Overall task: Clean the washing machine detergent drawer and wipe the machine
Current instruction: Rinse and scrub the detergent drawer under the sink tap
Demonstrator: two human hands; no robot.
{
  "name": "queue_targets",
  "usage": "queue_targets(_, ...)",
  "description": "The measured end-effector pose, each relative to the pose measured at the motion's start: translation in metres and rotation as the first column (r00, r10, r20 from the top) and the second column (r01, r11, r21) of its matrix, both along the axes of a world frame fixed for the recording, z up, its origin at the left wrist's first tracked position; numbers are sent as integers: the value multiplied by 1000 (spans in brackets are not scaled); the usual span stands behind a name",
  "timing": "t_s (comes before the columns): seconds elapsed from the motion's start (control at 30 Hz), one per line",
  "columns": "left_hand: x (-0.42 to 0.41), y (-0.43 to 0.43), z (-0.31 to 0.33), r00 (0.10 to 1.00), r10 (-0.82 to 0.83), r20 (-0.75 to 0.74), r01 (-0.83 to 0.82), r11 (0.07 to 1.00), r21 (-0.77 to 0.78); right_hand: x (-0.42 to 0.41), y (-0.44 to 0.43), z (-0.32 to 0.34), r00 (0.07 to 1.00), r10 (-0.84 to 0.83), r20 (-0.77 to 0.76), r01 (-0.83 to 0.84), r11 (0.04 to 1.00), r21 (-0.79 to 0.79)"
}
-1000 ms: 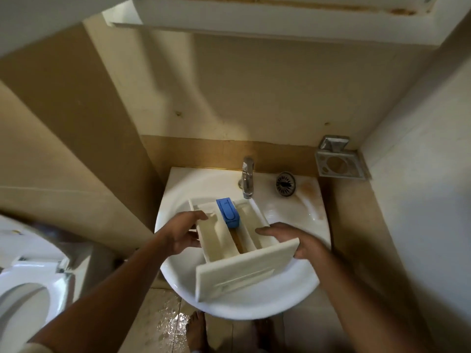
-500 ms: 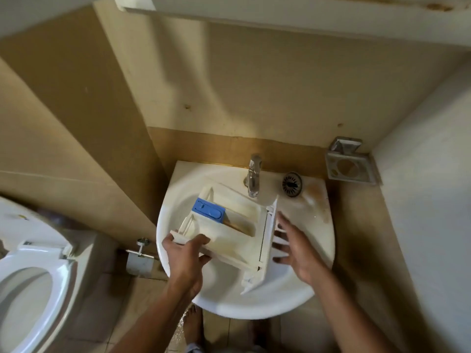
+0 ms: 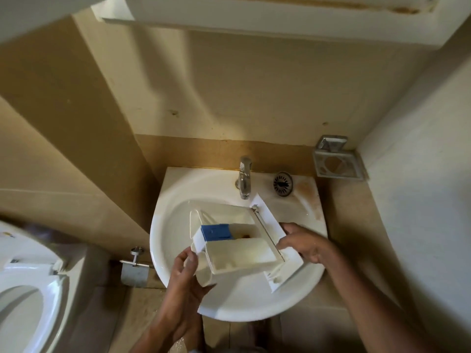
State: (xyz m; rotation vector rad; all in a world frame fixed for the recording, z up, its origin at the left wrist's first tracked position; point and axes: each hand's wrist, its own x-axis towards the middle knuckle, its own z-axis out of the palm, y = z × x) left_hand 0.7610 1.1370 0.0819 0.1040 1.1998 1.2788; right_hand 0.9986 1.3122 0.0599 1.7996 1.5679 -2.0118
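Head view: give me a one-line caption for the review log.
Left hand and right hand hold a white detergent drawer with a blue insert over the washbasin, by the tap.

Both hands, left hand (image 3: 187,272) and right hand (image 3: 307,247), hold the detergent drawer (image 3: 239,248) above the sink (image 3: 173,217).

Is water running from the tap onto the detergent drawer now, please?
No; no stream shows below the tap spout, while the left hand and right hand hold the detergent drawer over the sink.

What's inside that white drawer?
The drawer holds a blue insert in its middle slot, with a brown stain beside it. The other slots look empty. What lies under the insert is covered.
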Motion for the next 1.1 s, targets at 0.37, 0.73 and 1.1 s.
queue_targets(0.37, 0, 1, -8, 994, 51, 101, -36, 990, -139, -62, 52, 15, 922, 345, 177, -378, 900, 215)
queue_targets(0.73, 43, 17, -39, 873, 231, 429, -212, 973, -92, -135, 116, 67, 802, 50, 596, -505, 589, 631)
queue_targets(1.1, 61, 17, -60, 862, 186, 471, -152, 982, -110, -109, 135, 56, 771, 107, 628, -600, 452, 660)
